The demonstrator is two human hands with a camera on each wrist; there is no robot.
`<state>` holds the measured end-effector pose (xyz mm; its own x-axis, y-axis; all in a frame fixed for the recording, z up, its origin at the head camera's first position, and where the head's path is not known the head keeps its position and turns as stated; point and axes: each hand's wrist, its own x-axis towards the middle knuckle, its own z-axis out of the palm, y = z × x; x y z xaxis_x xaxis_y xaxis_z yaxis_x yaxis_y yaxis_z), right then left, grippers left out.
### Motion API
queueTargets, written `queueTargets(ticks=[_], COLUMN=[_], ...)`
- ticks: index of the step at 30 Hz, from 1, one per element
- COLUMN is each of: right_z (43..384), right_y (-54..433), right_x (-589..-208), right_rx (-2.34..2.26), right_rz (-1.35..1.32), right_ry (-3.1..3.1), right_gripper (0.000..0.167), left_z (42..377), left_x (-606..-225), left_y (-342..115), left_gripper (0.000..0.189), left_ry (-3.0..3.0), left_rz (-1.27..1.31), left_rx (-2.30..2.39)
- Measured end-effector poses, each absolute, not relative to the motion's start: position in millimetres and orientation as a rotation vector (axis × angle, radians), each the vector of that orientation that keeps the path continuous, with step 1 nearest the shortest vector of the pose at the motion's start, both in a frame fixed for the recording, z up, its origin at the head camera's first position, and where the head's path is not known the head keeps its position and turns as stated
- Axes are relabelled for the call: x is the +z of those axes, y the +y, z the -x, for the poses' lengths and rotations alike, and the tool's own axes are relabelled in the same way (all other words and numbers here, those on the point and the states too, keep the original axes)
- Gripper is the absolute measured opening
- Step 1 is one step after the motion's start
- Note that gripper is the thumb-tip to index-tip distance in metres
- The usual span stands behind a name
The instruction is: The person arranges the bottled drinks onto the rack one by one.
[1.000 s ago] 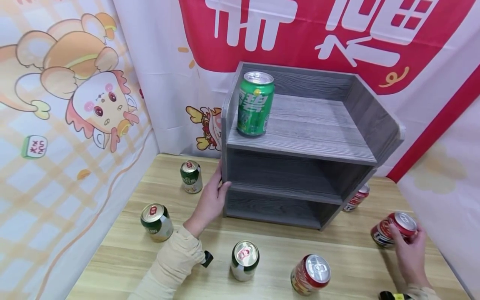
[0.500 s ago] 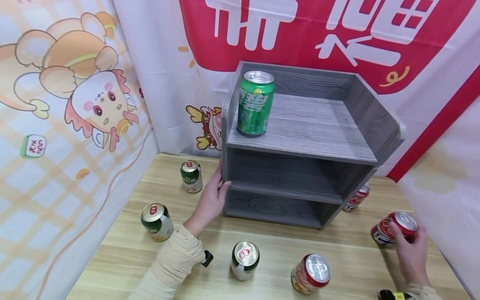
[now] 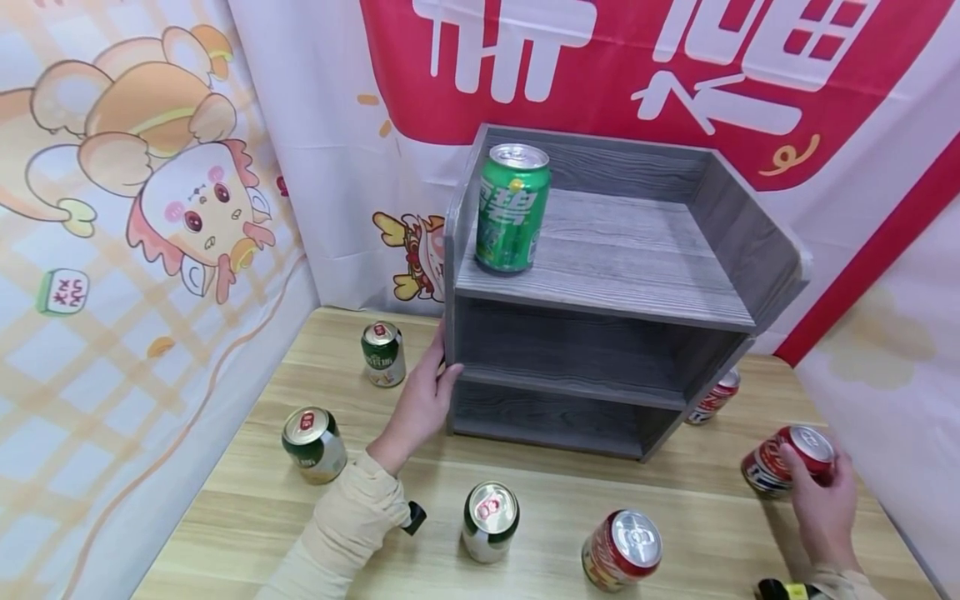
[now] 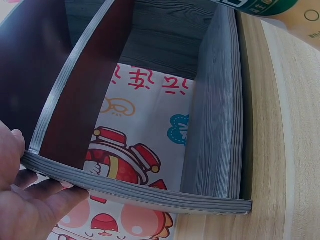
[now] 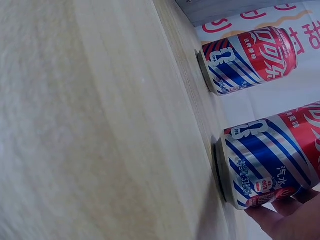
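A grey wooden shelf unit (image 3: 615, 250) stands on the table. My left hand (image 3: 420, 400) grips its left side panel, thumb at the front edge and fingers on the outer face; the left wrist view shows the fingers (image 4: 52, 200) against the panel. At the right, my right hand (image 3: 825, 504) holds a red cola can (image 3: 768, 462) upright on the table. Fingers curl round the can's lower part in the right wrist view. On the shelf's top, at the left, stands a green soda can (image 3: 512, 217). Another cola can (image 5: 250, 60) is partly hidden behind the shelf's right side.
Two green-and-white cans, the farther can (image 3: 382, 358) and the nearer can (image 3: 315, 450), stand left of the shelf. In front are a similar can (image 3: 489, 525) and a red can (image 3: 618, 554). Printed cloth (image 3: 360, 167) hangs behind and at both sides of the wooden table (image 3: 240, 508).
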<state>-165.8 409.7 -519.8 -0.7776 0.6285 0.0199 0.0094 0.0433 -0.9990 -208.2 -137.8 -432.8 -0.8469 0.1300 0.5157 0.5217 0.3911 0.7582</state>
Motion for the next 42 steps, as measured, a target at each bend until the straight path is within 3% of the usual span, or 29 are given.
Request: queueTargets(ticks=[9, 16, 26, 42], right_z=[164.7, 158.8, 152.7, 140.0], right_y=[407.3, 406.2, 398.2, 376.6], right_x=[-513.7, -502.2, -478.6, -434.5], right_rx=[1.779, 1.698, 1.504, 1.549], right_rz=[0.656, 0.683, 0.642, 0.519], right_ry=[-1.865, -1.969, -2.115, -2.098], right_gripper=[0.046, 0.055, 0.042, 0.037], left_z=[209.4, 208.0, 207.2, 208.6], left_x=[-433.6, -432.8, -432.4, -433.1], left_y=[-138.4, -138.6, -138.5, -137.8], left_gripper=[0.066, 0.066, 0.066, 0.066], left_ry=[-2.276, -2.284, -2.295, -2.287], left_rz=[0.577, 0.565, 0.559, 0.562], left_rx=[-1.452, -1.444, -1.423, -1.45])
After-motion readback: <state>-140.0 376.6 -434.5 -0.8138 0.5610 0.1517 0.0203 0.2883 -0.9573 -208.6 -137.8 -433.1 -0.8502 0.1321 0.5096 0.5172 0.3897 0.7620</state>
